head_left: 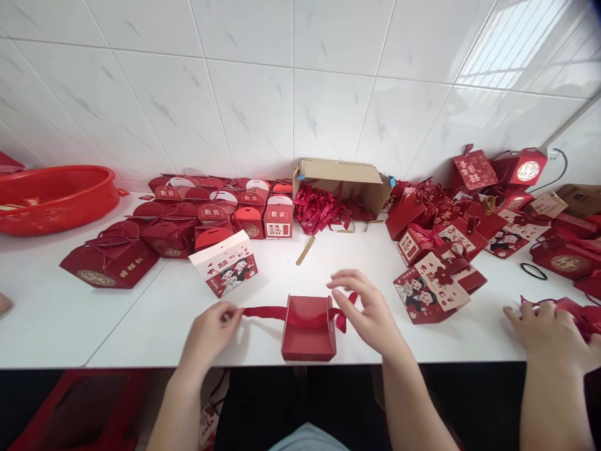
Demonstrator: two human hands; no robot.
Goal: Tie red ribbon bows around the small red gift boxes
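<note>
A small red gift box (307,341) stands at the table's front edge, its open side facing up toward me. A dark red ribbon (265,312) runs through it and comes out on both sides. My left hand (211,332) pinches the ribbon's left end and holds that side stretched out. On the other side, my right hand (364,307) hovers with fingers apart, close to the ribbon's loose, curled right end, and holds nothing that I can see.
Red gift boxes (216,213) stand in rows at the back left, beside a red basin (56,200). A cardboard carton (342,169) spills ribbons (317,210). More boxes (436,288) crowd the right, where another person's hand (547,329) touches red items.
</note>
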